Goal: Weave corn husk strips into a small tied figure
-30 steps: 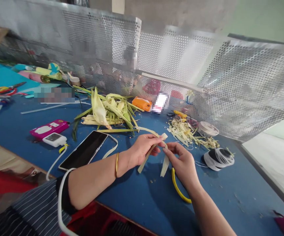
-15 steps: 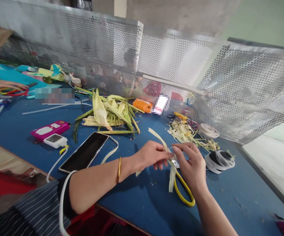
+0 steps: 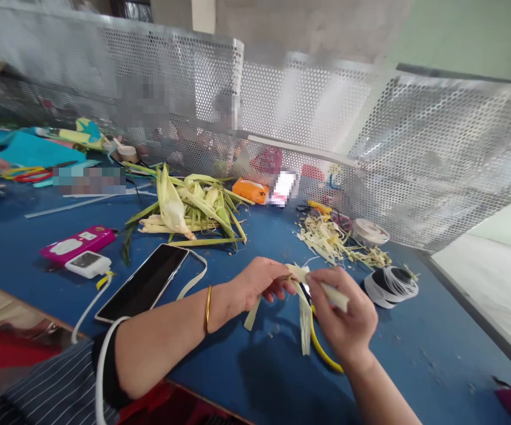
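Observation:
Pale corn husk strips (image 3: 305, 324) are pinched between my two hands above the blue table. My left hand (image 3: 262, 282), with a gold bangle (image 3: 208, 309) at the wrist, has its fingers closed on them. With thumb and fingers, my right hand (image 3: 346, 313) grips a strip whose end sticks out rightward over the hand. One strip hangs down between the hands, and another end shows below my left palm. A yellow looped handle (image 3: 324, 354), apparently of scissors, lies below my right hand; its rest is hidden.
Corn husks (image 3: 171, 203) are heaped at the back, near an orange packet (image 3: 250, 191). Husk scraps (image 3: 326, 236), a tape roll (image 3: 370, 230) and a spool of white thread (image 3: 390, 287) sit right. A phone (image 3: 144, 283) and pink device (image 3: 78, 243) lie left. A perforated metal screen (image 3: 300, 106) stands behind.
The strip end that pointed up and away now lies rightward in my right hand's grip. My right hand has turned and closed more. The view has shifted slightly to the right.

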{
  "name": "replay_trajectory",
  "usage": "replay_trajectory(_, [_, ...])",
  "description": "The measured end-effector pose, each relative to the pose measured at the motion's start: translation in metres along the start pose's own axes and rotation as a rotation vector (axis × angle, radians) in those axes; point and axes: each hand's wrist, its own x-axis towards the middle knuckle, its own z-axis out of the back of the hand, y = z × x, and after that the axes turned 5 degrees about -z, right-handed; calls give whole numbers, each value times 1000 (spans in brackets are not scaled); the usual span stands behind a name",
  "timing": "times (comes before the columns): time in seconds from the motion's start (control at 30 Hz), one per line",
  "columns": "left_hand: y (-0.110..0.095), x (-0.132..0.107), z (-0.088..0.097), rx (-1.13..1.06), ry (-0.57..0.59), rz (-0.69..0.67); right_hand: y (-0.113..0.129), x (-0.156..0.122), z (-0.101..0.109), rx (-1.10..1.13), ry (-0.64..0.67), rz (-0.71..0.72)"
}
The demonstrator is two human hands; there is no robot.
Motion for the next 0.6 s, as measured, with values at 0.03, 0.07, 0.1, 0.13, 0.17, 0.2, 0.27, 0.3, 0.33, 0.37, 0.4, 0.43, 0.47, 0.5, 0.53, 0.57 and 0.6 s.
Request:
replay_trajectory(0.03, [-2,1,1,-76,-33,4,2,-1,-1,-54,39,139])
replay_trajectory(0.07, [-4,1,3,-147,-55,5,3,-2,-3,-109,84,264])
replay_trajectory(0.1, [-5,2,4,-213,-69,10,3,-3,-5,-166,129,362])
replay_trajectory(0.13, [-7,2,5,-270,-77,17,3,-4,-8,-222,170,422])
replay_trajectory(0.17, [-9,2,6,-319,-85,24,2,-4,-11,-270,205,448])
replay_trajectory(0.2, [-12,3,7,-362,-100,30,0,-5,-14,-306,235,449])
replay_trajectory(0.27, [-16,3,8,-438,-128,42,-4,-7,-20,-336,288,407])
replay_trajectory(0.3, [-18,3,8,-477,-136,53,-6,-7,-22,-326,311,380])
replay_trajectory(0.33, [-20,3,9,-515,-141,65,-8,-8,-24,-304,334,357])
replay_trajectory(0.37, [-21,2,9,-546,-142,78,-10,-9,-25,-278,352,338])
replay_trajectory(0.4, [-22,2,9,-568,-142,86,-11,-9,-26,-262,363,326])
replay_trajectory(0.43, [-22,2,9,-585,-140,87,-11,-9,-27,-266,366,320])
replay_trajectory(0.47, [-22,3,10,-598,-138,80,-11,-10,-26,-295,353,320])
replay_trajectory(0.5, [-21,4,10,-611,-130,68,-10,-10,-26,-348,319,323])
replay_trajectory(0.53, [-19,5,11,-625,-117,49,-8,-10,-25,-409,268,331])
replay_trajectory(0.57, [-17,7,12,-640,-102,25,-6,-11,-24,-463,215,346])
replay_trajectory(0.6, [-15,8,12,-654,-89,2,-4,-11,-23,-497,178,370])
